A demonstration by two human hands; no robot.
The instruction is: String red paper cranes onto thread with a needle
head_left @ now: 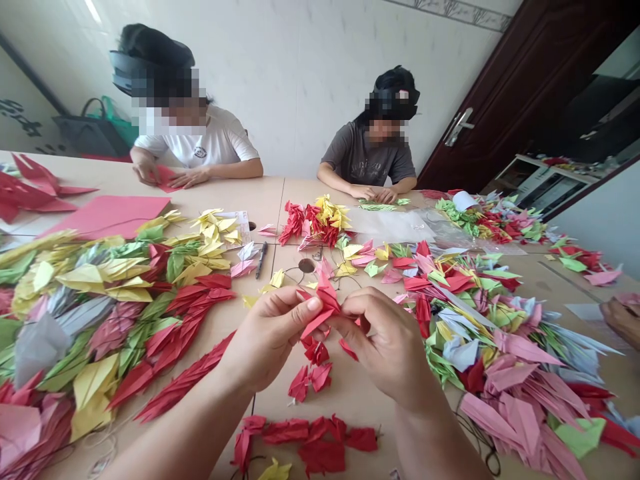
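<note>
My left hand (pixel 270 337) and my right hand (pixel 383 343) meet above the table, and the fingers of both pinch a red folded paper crane (pixel 323 308). Its pointed wings and tail stick up and out between my thumbs. Below my hands lie several small red paper cranes (pixel 306 377). A row of red cranes (pixel 305 437) lies nearer to me, with a long strand of red cranes (pixel 183 381) to the left of my left wrist. Part of the crane in my hands is hidden by my fingers.
Heaps of colored paper cranes (pixel 505 340) cover both sides of the wooden table (pixel 350 407). A black pen (pixel 261 260) lies ahead. Two co-workers (pixel 195 140) (pixel 370 150) sit across the table, folding paper. Another person's hand (pixel 620 322) rests at the right edge.
</note>
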